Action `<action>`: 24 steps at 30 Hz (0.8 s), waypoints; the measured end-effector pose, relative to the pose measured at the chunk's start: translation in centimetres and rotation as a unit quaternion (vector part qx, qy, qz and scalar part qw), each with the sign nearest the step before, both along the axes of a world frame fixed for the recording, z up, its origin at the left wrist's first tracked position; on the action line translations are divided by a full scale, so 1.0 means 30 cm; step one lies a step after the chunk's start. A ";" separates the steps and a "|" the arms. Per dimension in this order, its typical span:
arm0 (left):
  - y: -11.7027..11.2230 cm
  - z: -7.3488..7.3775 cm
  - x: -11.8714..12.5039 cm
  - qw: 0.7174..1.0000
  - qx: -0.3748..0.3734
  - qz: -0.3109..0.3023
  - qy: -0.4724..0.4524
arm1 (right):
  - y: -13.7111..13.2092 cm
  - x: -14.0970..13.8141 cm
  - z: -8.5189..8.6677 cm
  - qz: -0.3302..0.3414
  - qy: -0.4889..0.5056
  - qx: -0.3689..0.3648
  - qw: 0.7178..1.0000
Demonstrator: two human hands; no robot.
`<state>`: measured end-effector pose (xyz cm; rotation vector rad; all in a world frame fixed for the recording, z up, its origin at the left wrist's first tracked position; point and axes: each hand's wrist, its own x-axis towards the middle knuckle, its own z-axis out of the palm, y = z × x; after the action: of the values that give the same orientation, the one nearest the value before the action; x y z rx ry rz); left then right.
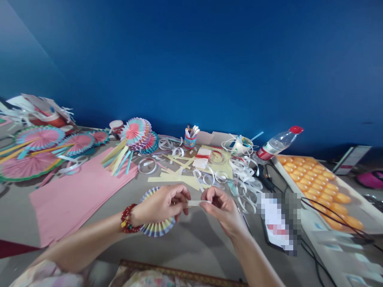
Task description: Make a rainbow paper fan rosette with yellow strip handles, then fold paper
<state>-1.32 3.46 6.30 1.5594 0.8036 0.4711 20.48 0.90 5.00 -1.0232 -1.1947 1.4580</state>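
Note:
Between my two hands stretches a short, narrow whitish strip [195,203]; whether it is paper or tape I cannot tell. My left hand [167,203], with a red bead bracelet at the wrist, pinches one end. At the other end, the thumb and fingers of my right hand [220,207] are closed on the strip. Under my left hand lies a small pleated paper rosette [158,228] in yellow, white and bluish tones, partly covered by the hand. Just beyond my fingers are flat pale yellow paper strips [176,180].
Pink paper sheets [74,195] and finished pleated fans [42,139] lie to the left. Curled white strips [245,179], a pen cup [190,140] and a tilted bottle [277,145] stand at the back. At right are a phone [277,223], black cables and a tray of orange domes [317,183].

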 end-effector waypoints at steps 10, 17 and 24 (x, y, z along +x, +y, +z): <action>0.003 -0.002 0.002 1.000 -0.010 0.002 -0.006 | 0.000 -0.003 0.002 0.001 -0.014 -0.003 1.000; 0.002 0.006 0.003 1.000 -0.017 0.002 -0.004 | 0.004 -0.002 0.000 0.002 -0.010 -0.006 1.000; 0.006 0.006 0.000 1.000 -0.015 0.003 -0.002 | 0.006 0.005 -0.004 -0.001 -0.033 0.010 0.999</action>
<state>-1.30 3.64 6.47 1.5280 0.8081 0.4647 20.62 1.08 4.87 -1.0665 -1.2529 1.4175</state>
